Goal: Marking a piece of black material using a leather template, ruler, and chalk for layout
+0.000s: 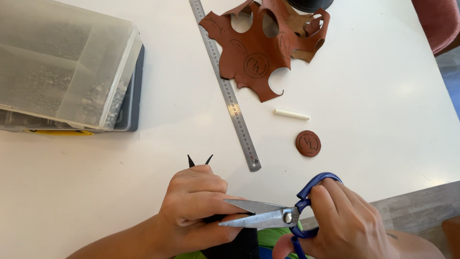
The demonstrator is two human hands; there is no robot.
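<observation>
My right hand grips blue-handled scissors at the near table edge, blades partly apart and pointing left. My left hand is closed around a black piece of material; two thin black points stick out above its knuckles. The blades meet the black piece between the fingers of my left hand. Further back lies a brown leather sheet with round holes cut out of it, and a round brown leather disc lies alone.
A long steel ruler runs diagonally across the white table. A small white stick lies beside it. A clear plastic storage box stands at back left on a dark tray. A red chair is at top right.
</observation>
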